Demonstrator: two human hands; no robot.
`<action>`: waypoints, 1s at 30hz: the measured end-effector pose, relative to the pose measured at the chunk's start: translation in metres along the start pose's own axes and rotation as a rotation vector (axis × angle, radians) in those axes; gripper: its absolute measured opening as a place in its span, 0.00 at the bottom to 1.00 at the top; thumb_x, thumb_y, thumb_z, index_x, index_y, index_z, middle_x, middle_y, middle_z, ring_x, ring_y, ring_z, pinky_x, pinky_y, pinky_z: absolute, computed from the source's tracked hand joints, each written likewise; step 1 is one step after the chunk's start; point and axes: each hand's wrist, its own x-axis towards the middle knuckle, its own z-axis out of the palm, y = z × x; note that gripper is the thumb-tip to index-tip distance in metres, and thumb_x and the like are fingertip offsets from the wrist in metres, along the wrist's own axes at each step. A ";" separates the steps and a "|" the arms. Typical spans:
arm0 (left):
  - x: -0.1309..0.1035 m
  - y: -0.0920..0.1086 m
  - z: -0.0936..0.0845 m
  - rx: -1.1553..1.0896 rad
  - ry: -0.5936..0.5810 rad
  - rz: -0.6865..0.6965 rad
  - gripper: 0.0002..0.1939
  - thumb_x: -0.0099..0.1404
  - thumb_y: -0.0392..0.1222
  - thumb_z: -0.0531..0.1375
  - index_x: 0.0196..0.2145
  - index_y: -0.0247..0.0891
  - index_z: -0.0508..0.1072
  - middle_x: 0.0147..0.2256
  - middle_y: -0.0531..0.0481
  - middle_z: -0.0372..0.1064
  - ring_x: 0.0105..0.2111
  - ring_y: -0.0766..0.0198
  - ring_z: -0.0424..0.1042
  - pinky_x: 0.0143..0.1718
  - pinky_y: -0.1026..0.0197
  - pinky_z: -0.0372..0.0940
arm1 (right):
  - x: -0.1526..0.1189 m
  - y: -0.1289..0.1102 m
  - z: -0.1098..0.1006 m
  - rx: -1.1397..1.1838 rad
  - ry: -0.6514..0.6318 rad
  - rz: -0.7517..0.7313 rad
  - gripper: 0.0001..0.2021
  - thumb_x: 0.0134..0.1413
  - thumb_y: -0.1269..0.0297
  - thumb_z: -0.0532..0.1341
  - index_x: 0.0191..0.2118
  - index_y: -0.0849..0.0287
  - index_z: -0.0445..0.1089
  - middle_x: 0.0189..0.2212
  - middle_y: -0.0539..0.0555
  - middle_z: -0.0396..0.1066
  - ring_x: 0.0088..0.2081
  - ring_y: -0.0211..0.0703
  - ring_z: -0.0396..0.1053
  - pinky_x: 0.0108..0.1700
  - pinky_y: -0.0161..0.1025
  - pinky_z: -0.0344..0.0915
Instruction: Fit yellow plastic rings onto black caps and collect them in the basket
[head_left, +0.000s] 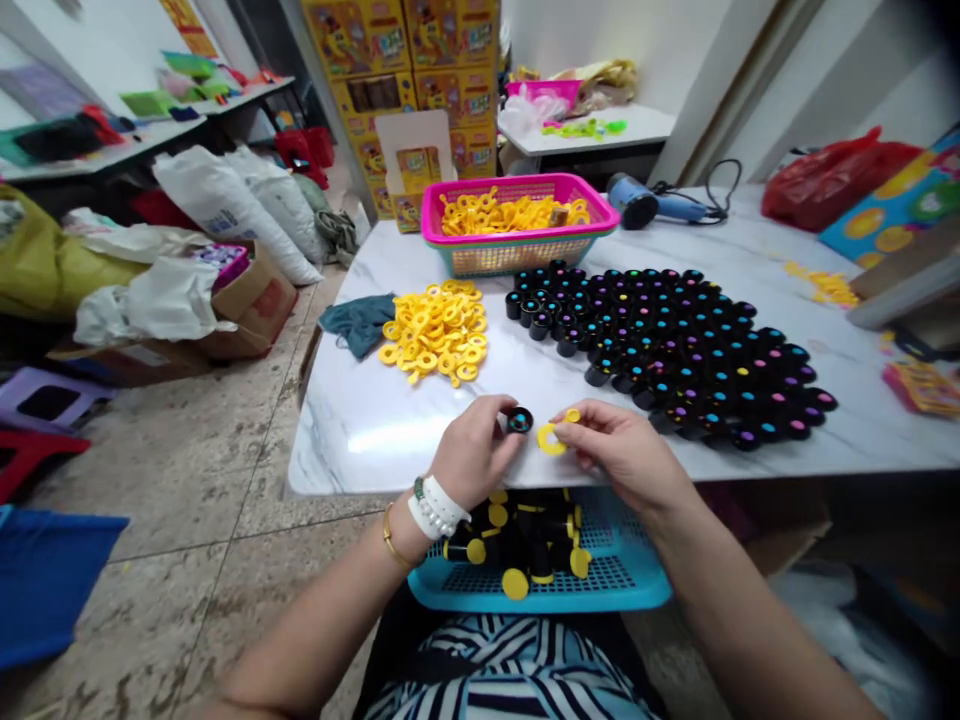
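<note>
My left hand (478, 445) is closed around a small black cylinder (519, 420) whose round end faces up, with a bit of blue inside. My right hand (611, 440) pinches a yellow ring-shaped cap (551, 440) with a small round tab, just right of the cylinder and apart from it. Both hands are over the table's front edge. Beyond them lies a heap of yellow ring caps (439, 330). Many black cylinders (675, 345) with coloured dots on top stand packed together to the right. Below my hands, a blue basket (626, 580) holds black cylinders with yellow caps.
A pink basket (517, 184) of yellow pieces stands at the table's back, with a blue heat gun or power tool (656, 203) beside it. A dark cloth (356, 322) lies at the left edge. A red plastic bag (832, 180) sits back right. Sacks (240, 210) stand on the floor.
</note>
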 end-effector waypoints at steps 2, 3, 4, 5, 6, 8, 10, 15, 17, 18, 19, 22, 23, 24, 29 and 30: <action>0.004 0.001 0.004 -0.028 -0.008 0.004 0.13 0.61 0.37 0.61 0.44 0.39 0.70 0.38 0.48 0.69 0.36 0.63 0.70 0.40 0.61 0.67 | 0.012 0.001 0.006 -0.012 -0.018 0.029 0.11 0.38 0.59 0.73 0.27 0.60 0.75 0.21 0.49 0.70 0.18 0.29 0.56 0.17 0.29 0.50; 0.006 0.001 0.004 -0.040 -0.018 0.004 0.11 0.61 0.39 0.61 0.43 0.39 0.72 0.37 0.48 0.69 0.37 0.62 0.70 0.39 0.61 0.66 | 0.017 0.001 0.009 -0.009 -0.025 0.044 0.12 0.38 0.59 0.73 0.26 0.60 0.75 0.20 0.48 0.69 0.17 0.29 0.55 0.16 0.29 0.48; 0.007 0.002 0.004 -0.053 -0.026 0.001 0.10 0.61 0.40 0.62 0.42 0.40 0.73 0.36 0.49 0.69 0.36 0.62 0.70 0.39 0.61 0.66 | 0.020 0.002 0.011 -0.003 -0.029 0.059 0.12 0.38 0.59 0.73 0.26 0.60 0.75 0.18 0.47 0.68 0.16 0.28 0.53 0.16 0.29 0.46; 0.007 0.002 0.003 -0.064 -0.032 -0.007 0.10 0.61 0.41 0.62 0.41 0.40 0.74 0.35 0.49 0.69 0.36 0.62 0.70 0.38 0.61 0.66 | 0.022 0.002 0.013 0.004 -0.028 0.071 0.12 0.38 0.58 0.73 0.26 0.60 0.74 0.17 0.47 0.67 0.15 0.28 0.53 0.15 0.29 0.45; 0.008 0.002 0.002 -0.070 -0.040 -0.015 0.09 0.60 0.42 0.63 0.40 0.40 0.74 0.33 0.50 0.69 0.35 0.62 0.70 0.37 0.62 0.65 | 0.024 0.002 0.014 0.010 -0.026 0.081 0.13 0.38 0.58 0.73 0.27 0.60 0.74 0.16 0.46 0.66 0.15 0.28 0.53 0.15 0.28 0.45; 0.008 0.002 0.001 -0.070 -0.054 -0.028 0.08 0.60 0.41 0.63 0.38 0.39 0.75 0.32 0.50 0.68 0.34 0.63 0.69 0.36 0.62 0.65 | 0.025 0.002 0.018 0.016 -0.017 0.099 0.13 0.37 0.59 0.74 0.27 0.61 0.75 0.15 0.46 0.66 0.14 0.28 0.54 0.14 0.28 0.45; 0.008 0.002 0.000 -0.057 -0.070 -0.042 0.07 0.60 0.41 0.63 0.37 0.39 0.76 0.31 0.50 0.68 0.33 0.63 0.69 0.36 0.62 0.64 | 0.026 0.002 0.021 0.014 0.004 0.115 0.14 0.35 0.59 0.75 0.27 0.61 0.74 0.15 0.46 0.66 0.13 0.28 0.54 0.13 0.27 0.45; 0.007 0.008 -0.005 -0.077 -0.125 -0.092 0.07 0.61 0.43 0.62 0.37 0.38 0.76 0.28 0.52 0.69 0.29 0.64 0.69 0.33 0.63 0.62 | 0.026 0.003 0.023 0.005 0.014 0.098 0.15 0.36 0.59 0.75 0.26 0.61 0.72 0.14 0.47 0.68 0.11 0.29 0.58 0.12 0.26 0.50; 0.006 0.010 -0.006 -0.133 -0.127 -0.112 0.11 0.61 0.47 0.63 0.37 0.37 0.76 0.27 0.53 0.70 0.28 0.64 0.69 0.31 0.64 0.61 | 0.025 0.005 0.023 0.019 0.005 0.079 0.15 0.37 0.58 0.74 0.27 0.61 0.71 0.15 0.47 0.69 0.12 0.30 0.60 0.13 0.27 0.54; 0.005 0.011 -0.006 -0.158 -0.124 -0.124 0.13 0.61 0.48 0.63 0.38 0.37 0.76 0.27 0.52 0.70 0.27 0.64 0.69 0.30 0.64 0.61 | 0.024 0.007 0.024 0.026 0.002 0.072 0.15 0.38 0.58 0.74 0.27 0.61 0.70 0.15 0.47 0.69 0.12 0.30 0.61 0.13 0.27 0.56; 0.005 0.011 -0.005 -0.170 -0.121 -0.135 0.14 0.61 0.49 0.63 0.39 0.36 0.75 0.27 0.52 0.71 0.27 0.64 0.69 0.30 0.64 0.61 | 0.024 0.008 0.024 0.030 0.002 0.064 0.15 0.39 0.58 0.73 0.26 0.60 0.69 0.14 0.47 0.69 0.12 0.31 0.61 0.14 0.27 0.57; 0.003 0.010 0.002 -0.119 -0.096 -0.119 0.12 0.62 0.44 0.62 0.41 0.36 0.74 0.30 0.50 0.72 0.30 0.63 0.70 0.33 0.63 0.61 | 0.023 0.011 0.024 0.012 -0.006 0.043 0.15 0.44 0.57 0.71 0.26 0.59 0.67 0.14 0.45 0.68 0.12 0.30 0.62 0.15 0.26 0.58; 0.003 0.009 0.004 -0.092 -0.082 -0.103 0.10 0.63 0.42 0.61 0.41 0.36 0.74 0.31 0.50 0.73 0.31 0.63 0.70 0.34 0.63 0.61 | 0.023 0.012 0.024 -0.009 -0.008 0.026 0.15 0.46 0.57 0.71 0.26 0.59 0.66 0.14 0.45 0.68 0.12 0.30 0.61 0.15 0.26 0.57; 0.003 0.009 0.005 -0.073 -0.074 -0.089 0.09 0.63 0.41 0.60 0.40 0.36 0.74 0.32 0.50 0.73 0.32 0.63 0.70 0.35 0.63 0.61 | 0.023 0.013 0.024 -0.038 -0.011 0.006 0.15 0.48 0.57 0.70 0.26 0.59 0.65 0.14 0.44 0.67 0.12 0.30 0.61 0.15 0.26 0.57; 0.007 0.008 -0.003 -0.183 -0.163 -0.194 0.12 0.61 0.46 0.62 0.39 0.35 0.75 0.26 0.52 0.72 0.26 0.64 0.70 0.30 0.64 0.61 | 0.020 0.014 0.023 -0.142 -0.017 -0.064 0.14 0.52 0.56 0.67 0.29 0.57 0.63 0.16 0.44 0.68 0.13 0.30 0.61 0.16 0.27 0.58; 0.008 0.008 -0.005 -0.234 -0.182 -0.226 0.16 0.60 0.49 0.62 0.42 0.35 0.75 0.25 0.52 0.72 0.26 0.64 0.70 0.29 0.64 0.61 | 0.020 0.014 0.023 -0.140 -0.023 -0.063 0.14 0.52 0.55 0.67 0.29 0.57 0.63 0.16 0.44 0.68 0.13 0.30 0.61 0.17 0.28 0.58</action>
